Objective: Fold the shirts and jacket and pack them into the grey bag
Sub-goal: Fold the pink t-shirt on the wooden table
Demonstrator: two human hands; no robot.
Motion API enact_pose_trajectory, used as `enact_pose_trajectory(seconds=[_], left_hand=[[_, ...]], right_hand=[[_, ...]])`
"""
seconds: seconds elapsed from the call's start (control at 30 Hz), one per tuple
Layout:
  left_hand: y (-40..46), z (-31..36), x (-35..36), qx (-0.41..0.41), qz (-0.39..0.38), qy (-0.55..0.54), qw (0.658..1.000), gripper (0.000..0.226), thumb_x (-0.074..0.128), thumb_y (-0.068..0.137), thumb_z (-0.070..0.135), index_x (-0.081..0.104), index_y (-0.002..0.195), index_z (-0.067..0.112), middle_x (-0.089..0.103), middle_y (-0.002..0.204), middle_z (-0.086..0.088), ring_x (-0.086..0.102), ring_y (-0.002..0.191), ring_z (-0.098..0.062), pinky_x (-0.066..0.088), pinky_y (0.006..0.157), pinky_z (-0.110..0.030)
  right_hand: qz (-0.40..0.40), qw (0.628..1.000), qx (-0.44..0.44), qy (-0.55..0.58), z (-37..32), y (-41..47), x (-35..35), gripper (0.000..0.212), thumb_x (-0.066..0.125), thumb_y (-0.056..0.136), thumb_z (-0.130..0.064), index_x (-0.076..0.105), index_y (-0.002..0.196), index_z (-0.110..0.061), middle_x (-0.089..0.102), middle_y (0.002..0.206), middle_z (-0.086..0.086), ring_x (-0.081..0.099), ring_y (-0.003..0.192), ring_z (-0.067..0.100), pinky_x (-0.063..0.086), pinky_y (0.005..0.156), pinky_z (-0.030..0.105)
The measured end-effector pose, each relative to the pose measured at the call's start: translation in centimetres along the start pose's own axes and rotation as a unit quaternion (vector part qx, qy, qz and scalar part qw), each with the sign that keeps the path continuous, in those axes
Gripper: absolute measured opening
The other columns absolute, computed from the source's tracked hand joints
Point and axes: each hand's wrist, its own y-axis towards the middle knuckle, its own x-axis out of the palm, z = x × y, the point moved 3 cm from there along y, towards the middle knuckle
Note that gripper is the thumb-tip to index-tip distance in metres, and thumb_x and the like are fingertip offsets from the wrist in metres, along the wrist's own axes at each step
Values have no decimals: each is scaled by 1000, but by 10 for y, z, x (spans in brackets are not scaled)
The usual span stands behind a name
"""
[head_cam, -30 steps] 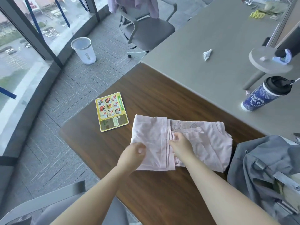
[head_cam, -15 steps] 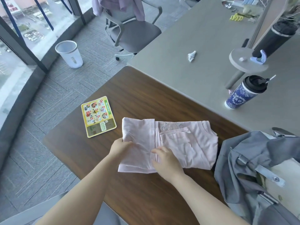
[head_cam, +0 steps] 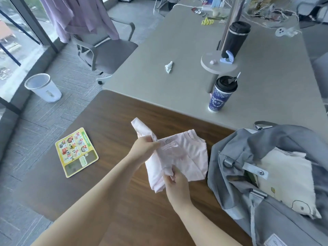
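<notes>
A grey bag lies open at the right edge of the brown table. Just beside it, the folded pink shirt is gripped at its far side by the left hand, while the right hand pinches its near edge.

Soft, even daylight comes in through the glass wall at the left, leaving the scene bright with a pale, slightly washed-out cast and a dull sheen on the grey table, while the wooden table shows only faint, diffuse shadows under the pink shirt and the blue cup. The wide-angle lens bows straight lines toward the borders, so the window frame and floor edge curve at the left, and the picture is soft overall, with fine detail smeared on the clutter at the far top right and on the print of the yellow card.
</notes>
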Motion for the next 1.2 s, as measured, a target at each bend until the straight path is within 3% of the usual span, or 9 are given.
enact_pose_trajectory(seconds=[0.17,0.3,0.43,0.6,0.7,0.8,0.97,1.1,1.2], left_hand=[[28,14,80,70,-111,115,985,17,57,94,25,71,103,23,68,105,9,59,94,-7,44,81,-23],[48,-17,76,57,-46,273,959,34,46,94,14,66,120,21,59,134,1,57,117,-20,46,86,-26],[64,-39,57,21,-54,352,934,43,54,88,31,56,131,34,48,144,4,52,120,-24,49,89,-33],[53,-46,62,98,-122,536,829,80,55,74,70,22,144,52,10,160,11,12,147,-24,27,112,-43],[50,-59,71,84,-123,560,815,73,39,83,72,12,145,46,6,161,5,16,146,-33,35,106,-43],[63,-50,78,125,-60,580,802,58,37,93,62,27,144,37,32,149,-1,38,130,-33,41,94,-40],[107,-29,77,133,15,510,850,50,54,90,51,43,130,23,47,129,-3,43,119,-28,38,94,-39],[127,-26,79,50,-26,495,867,64,66,77,62,45,118,17,54,117,-4,51,115,-28,39,94,-40],[130,-30,71,-27,-76,465,882,54,67,73,60,52,103,18,60,97,3,60,96,-24,45,80,-36]], right_hand=[[102,954,209,189,48,8,-41,23,53,99,-28,64,99,-9,69,93,9,70,83,23,61,73,38],[104,918,317,214,68,9,-60,27,54,99,-27,67,104,-4,61,79,8,55,59,17,46,50,28],[79,908,351,215,68,13,-58,33,62,92,-45,67,99,-13,66,86,6,56,59,17,45,56,29],[187,946,240,116,60,27,-55,20,62,86,-28,68,82,-9,68,73,4,65,67,21,54,69,41],[203,933,273,121,66,28,-59,26,54,93,-36,64,97,-13,70,85,6,68,76,26,56,75,44],[180,922,336,66,78,24,-56,41,51,85,-58,61,90,-19,70,80,3,68,67,28,58,71,45],[137,909,390,56,69,15,-50,57,52,86,-68,70,80,-15,71,71,-1,67,54,16,53,62,33],[108,889,420,147,61,30,-41,38,68,83,-47,67,94,-10,72,88,8,65,71,18,50,62,30],[122,872,439,178,60,34,-39,19,69,81,-18,57,80,-2,62,70,10,55,55,18,44,57,29]])
